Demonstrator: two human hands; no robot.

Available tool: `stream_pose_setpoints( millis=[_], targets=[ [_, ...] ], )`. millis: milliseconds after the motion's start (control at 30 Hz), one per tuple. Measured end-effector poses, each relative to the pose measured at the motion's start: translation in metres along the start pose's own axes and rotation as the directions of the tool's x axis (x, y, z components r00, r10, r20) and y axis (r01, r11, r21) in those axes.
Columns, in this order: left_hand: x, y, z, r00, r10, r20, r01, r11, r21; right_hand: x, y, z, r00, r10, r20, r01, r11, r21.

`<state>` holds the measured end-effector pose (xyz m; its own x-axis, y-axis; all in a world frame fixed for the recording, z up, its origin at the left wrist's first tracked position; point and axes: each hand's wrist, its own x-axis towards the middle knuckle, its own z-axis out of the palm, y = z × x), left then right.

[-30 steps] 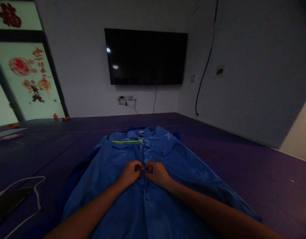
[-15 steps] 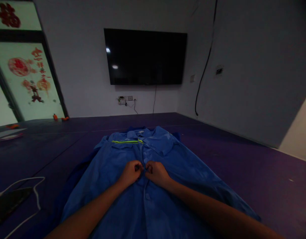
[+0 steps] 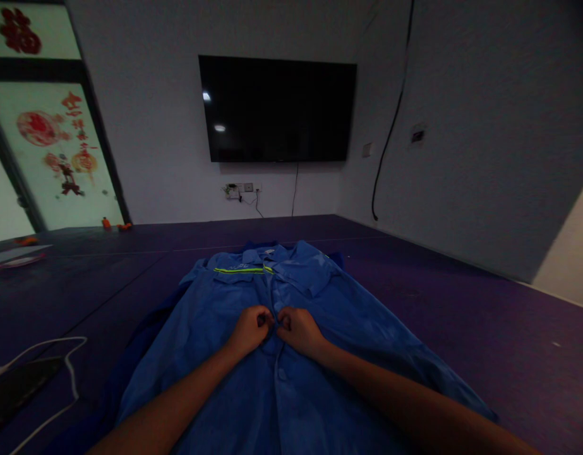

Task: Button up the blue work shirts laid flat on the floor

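Observation:
A blue work shirt [image 3: 215, 354] with a yellow reflective stripe on its chest lies flat on the purple floor mat [image 3: 462, 316], collar away from me. My left hand [image 3: 248, 330] and my right hand [image 3: 298, 330] meet at the middle of the shirt's button front. Both are closed in a pinch on the two edges of the shirt's front placket, fingertips almost touching. A button shows on the placket just below my hands.
A dark phone [image 3: 14, 388] with a white cable [image 3: 68, 363] lies on the mat at the left. A black television [image 3: 278, 107] hangs on the far wall above a socket. Glass doors with red decorations stand at the far left.

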<state>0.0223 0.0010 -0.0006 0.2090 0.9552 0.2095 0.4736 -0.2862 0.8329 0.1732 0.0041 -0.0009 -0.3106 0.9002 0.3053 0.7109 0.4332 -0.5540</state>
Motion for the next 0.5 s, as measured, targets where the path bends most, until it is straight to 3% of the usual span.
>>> stream_pose_setpoints(
  millis=[500],
  targets=[
    [0.0016,0.0024,0.0019,1.0,0.017,-0.011,-0.017,1.0,-0.002,0.0005,0.0015,0.0022,0.999,-0.024,-0.022,0.023,1.0,-0.013]
  ],
)
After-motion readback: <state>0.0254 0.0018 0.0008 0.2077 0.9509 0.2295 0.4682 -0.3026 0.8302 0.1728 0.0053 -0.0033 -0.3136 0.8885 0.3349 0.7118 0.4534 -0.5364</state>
